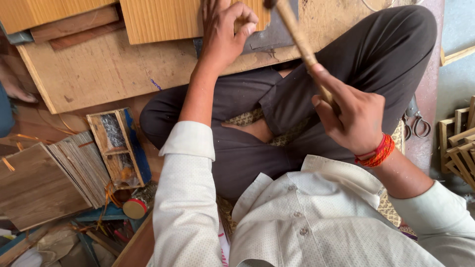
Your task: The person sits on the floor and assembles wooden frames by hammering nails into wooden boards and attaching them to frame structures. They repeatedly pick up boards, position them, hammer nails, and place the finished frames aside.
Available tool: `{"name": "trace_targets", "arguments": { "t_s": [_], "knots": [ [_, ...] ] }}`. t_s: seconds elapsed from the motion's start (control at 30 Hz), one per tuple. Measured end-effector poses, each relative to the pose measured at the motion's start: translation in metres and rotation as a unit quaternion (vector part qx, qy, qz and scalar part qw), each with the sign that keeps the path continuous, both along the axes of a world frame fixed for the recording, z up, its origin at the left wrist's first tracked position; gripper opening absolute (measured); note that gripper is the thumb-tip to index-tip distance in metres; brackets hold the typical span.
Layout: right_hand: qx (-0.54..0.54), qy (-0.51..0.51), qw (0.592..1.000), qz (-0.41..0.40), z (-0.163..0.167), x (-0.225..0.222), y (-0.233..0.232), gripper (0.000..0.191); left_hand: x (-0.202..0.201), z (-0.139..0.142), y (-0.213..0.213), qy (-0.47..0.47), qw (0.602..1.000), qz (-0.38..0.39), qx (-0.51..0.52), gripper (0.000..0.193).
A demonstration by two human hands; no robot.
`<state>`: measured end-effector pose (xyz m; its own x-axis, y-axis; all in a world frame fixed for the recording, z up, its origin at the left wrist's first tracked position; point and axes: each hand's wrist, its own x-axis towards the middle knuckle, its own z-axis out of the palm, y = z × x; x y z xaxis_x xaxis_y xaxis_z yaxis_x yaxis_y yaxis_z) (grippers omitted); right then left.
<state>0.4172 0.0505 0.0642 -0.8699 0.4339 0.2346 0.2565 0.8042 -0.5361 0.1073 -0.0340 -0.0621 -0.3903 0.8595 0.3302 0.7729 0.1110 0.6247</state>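
Observation:
I sit cross-legged in dark trousers on the floor. My right hand (354,116), with red threads at the wrist, grips the wooden handle of a hammer (299,39) that slants up to the top edge, where its head is mostly cut off. My left hand (225,29) rests on a light wooden panel (158,20) at the top, fingers curled and pinching something small against it; what it is I cannot tell. Under the panel lies a large plywood board (104,69), with a grey metal piece (274,37) beside the hammer.
At the left lie a stack of thin wood sheets (74,165), a small wooden tray box (118,148) and a round tin (136,205). Pliers or scissors (415,123) lie at the right next to wooden frames (460,143). Someone's foot (15,89) shows at far left.

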Motion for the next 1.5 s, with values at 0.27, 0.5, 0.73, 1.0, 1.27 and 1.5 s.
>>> {"name": "trace_targets", "arguments": {
  "t_s": [0.27, 0.5, 0.73, 1.0, 1.27, 1.5],
  "knots": [
    [0.075, -0.007, 0.996, 0.041, -0.025, -0.005, 0.008, 0.056, -0.008, -0.026, -0.003, -0.067, 0.997, -0.037, 0.008, 0.054],
    [0.066, 0.093, 0.992, 0.048, -0.026, -0.003, 0.006, 0.049, -0.008, -0.037, 0.002, -0.1, 0.994, -0.034, -0.013, 0.06],
    [0.067, 0.121, 0.99, 0.039, -0.038, 0.007, 0.005, 0.058, -0.003, -0.031, 0.001, -0.049, 0.999, -0.001, -0.019, 0.068],
    [0.012, -0.094, 0.995, 0.011, -0.047, -0.003, 0.007, 0.073, -0.007, -0.009, 0.001, -0.04, 0.999, -0.015, 0.025, 0.068],
    [-0.011, -0.082, 0.996, -0.028, -0.04, -0.005, 0.008, 0.069, -0.059, -0.004, -0.084, -0.074, 0.872, 0.459, 0.153, 0.048],
    [-0.054, -0.035, 0.997, -0.033, -0.041, -0.015, 0.007, 0.064, -0.053, -0.021, -0.102, -0.338, 0.882, 0.289, 0.156, 0.038]
  ]
}}
